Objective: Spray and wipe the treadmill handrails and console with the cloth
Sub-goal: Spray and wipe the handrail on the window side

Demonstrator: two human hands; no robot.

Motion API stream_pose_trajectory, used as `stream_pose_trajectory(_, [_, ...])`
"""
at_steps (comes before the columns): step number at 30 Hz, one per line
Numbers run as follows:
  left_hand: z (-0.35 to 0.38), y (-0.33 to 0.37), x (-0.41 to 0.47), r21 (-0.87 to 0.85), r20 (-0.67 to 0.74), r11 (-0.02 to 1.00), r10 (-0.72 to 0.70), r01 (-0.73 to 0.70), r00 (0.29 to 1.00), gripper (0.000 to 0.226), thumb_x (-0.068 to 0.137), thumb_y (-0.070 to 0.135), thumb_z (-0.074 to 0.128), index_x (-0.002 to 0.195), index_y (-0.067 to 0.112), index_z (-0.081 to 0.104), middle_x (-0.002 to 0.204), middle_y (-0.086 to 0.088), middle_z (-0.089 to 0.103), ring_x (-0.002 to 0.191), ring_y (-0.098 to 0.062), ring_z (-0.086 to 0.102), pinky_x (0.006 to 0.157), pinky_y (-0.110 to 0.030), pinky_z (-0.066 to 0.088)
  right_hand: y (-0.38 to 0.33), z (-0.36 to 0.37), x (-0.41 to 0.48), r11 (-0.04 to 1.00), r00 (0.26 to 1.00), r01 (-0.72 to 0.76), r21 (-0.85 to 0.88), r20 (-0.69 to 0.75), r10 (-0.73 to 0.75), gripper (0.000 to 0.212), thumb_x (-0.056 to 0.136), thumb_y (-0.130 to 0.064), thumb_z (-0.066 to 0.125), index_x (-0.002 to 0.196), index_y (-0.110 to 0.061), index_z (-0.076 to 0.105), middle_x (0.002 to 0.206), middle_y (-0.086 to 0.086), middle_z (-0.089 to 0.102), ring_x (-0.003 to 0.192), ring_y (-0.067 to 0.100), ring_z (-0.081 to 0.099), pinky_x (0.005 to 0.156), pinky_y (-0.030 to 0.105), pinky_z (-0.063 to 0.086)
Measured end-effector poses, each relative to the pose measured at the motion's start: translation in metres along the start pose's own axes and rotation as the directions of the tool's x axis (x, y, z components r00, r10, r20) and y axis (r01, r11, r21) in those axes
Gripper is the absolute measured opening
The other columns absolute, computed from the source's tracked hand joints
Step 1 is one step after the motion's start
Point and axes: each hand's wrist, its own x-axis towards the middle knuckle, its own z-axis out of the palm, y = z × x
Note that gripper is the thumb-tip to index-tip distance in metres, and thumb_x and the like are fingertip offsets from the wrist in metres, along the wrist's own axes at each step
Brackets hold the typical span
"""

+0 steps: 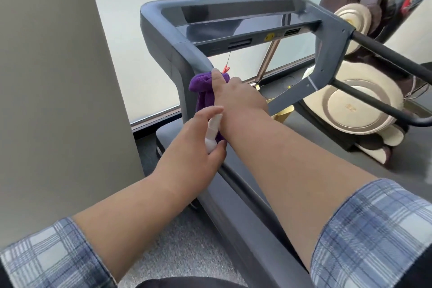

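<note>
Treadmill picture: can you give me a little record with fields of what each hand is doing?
right hand: holds purple cloth against the grey handrail below the console
left hand: holds white spray bottle by the cloth's hanging end
safety clip: red, hangs near the cloth
background: massage chair beyond the treadmill

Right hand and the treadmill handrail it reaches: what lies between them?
The purple cloth: the right hand holds it against the grey handrail, its tail hanging down beside the left hand and its white spray bottle. The head view shows this.
</note>
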Motion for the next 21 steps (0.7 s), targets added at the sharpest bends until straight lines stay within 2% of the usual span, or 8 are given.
stream_pose_trajectory(3, [0.005, 0.006, -0.003, 0.009, -0.011, 1.0, 0.009, -0.009, 1.0, 0.056, 0.088, 0.025, 0.062, 0.128, 0.056, 0.036, 0.111, 0.019, 0.056, 0.084, -0.001, 0.06, 0.072, -0.022, 0.048, 0.004, -0.002, -0.005, 0.999, 1.0, 0.011, 0.039, -0.016, -0.011, 0.073, 0.1, -0.029, 0.047, 0.158, -0.031, 0.003, 0.137, 0.018, 0.042, 0.125, 0.041, 0.048, 0.075, 0.046, 0.043])
stream_pose_trajectory(6, [0.008, 0.013, -0.011, 0.03, -0.021, 0.999, 0.012, -0.011, 1.0, 0.056, 0.088, 0.026, 0.062, 0.126, 0.057, 0.036, 0.104, 0.021, 0.058, 0.081, -0.001, 0.061, 0.07, -0.025, 0.051, 0.013, -0.002, -0.017, 0.997, 1.0, 0.009, 0.074, 0.004, -0.009, 0.083, 0.096, -0.029, 0.055, 0.158, -0.032, 0.001, 0.138, 0.017, 0.041, 0.126, 0.04, 0.047, 0.082, 0.048, 0.048])
stream_pose_trajectory(10, [0.02, 0.03, -0.03, 0.073, -0.038, 0.997, 0.032, -0.029, 0.999, 0.056, 0.088, 0.029, 0.063, 0.125, 0.059, 0.034, 0.105, 0.027, 0.052, 0.083, 0.005, 0.057, 0.07, -0.018, 0.044, 0.036, 0.003, -0.051, 0.996, 1.0, -0.01, 0.091, 0.015, 0.009, 0.089, 0.095, -0.024, 0.057, 0.158, -0.035, -0.005, 0.141, 0.015, 0.041, 0.126, 0.039, 0.048, 0.082, 0.05, 0.051])
stream_pose_trajectory(13, [0.036, 0.044, -0.046, 0.073, -0.057, 0.997, 0.042, -0.037, 0.997, 0.057, 0.088, 0.031, 0.063, 0.127, 0.06, 0.032, 0.112, 0.014, 0.055, 0.085, -0.006, 0.062, 0.08, -0.03, 0.051, 0.059, 0.009, -0.085, 0.997, 1.0, -0.002, 0.08, 0.022, 0.0, 0.091, 0.095, -0.026, 0.057, 0.158, -0.036, -0.008, 0.14, 0.015, 0.04, 0.127, 0.039, 0.047, 0.085, 0.053, 0.053])
stream_pose_trajectory(15, [0.047, 0.052, -0.058, 0.072, -0.065, 0.997, 0.039, -0.034, 0.997, 0.058, 0.088, 0.032, 0.063, 0.127, 0.06, 0.032, 0.115, 0.015, 0.055, 0.09, -0.012, 0.064, 0.086, -0.038, 0.052, 0.075, 0.011, -0.109, 0.997, 0.999, 0.005, 0.078, 0.035, -0.008, 0.089, 0.096, -0.028, 0.055, 0.157, -0.036, -0.01, 0.14, 0.014, 0.04, 0.128, 0.037, 0.046, 0.086, 0.053, 0.052])
stream_pose_trajectory(18, [0.065, 0.065, -0.08, 0.07, -0.084, 0.997, 0.023, -0.018, 0.996, 0.057, 0.087, 0.032, 0.064, 0.127, 0.06, 0.034, 0.102, 0.02, 0.059, 0.085, -0.012, 0.067, 0.084, -0.041, 0.053, 0.103, 0.018, -0.148, 0.996, 0.999, 0.018, 0.089, 0.03, -0.02, 0.086, 0.098, -0.029, 0.052, 0.157, -0.036, -0.01, 0.137, 0.014, 0.04, 0.125, 0.037, 0.047, 0.079, 0.052, 0.052])
stream_pose_trajectory(21, [0.086, 0.074, -0.1, 0.083, -0.109, 0.996, 0.026, -0.017, 0.994, 0.055, 0.089, 0.028, 0.064, 0.128, 0.054, 0.036, 0.087, 0.021, 0.06, 0.073, -0.003, 0.063, 0.075, -0.031, 0.049, 0.131, 0.027, -0.188, 0.993, 0.999, 0.036, 0.109, 0.007, -0.037, 0.083, 0.099, -0.034, 0.052, 0.157, -0.038, -0.007, 0.13, 0.013, 0.042, 0.118, 0.039, 0.052, 0.076, 0.05, 0.052])
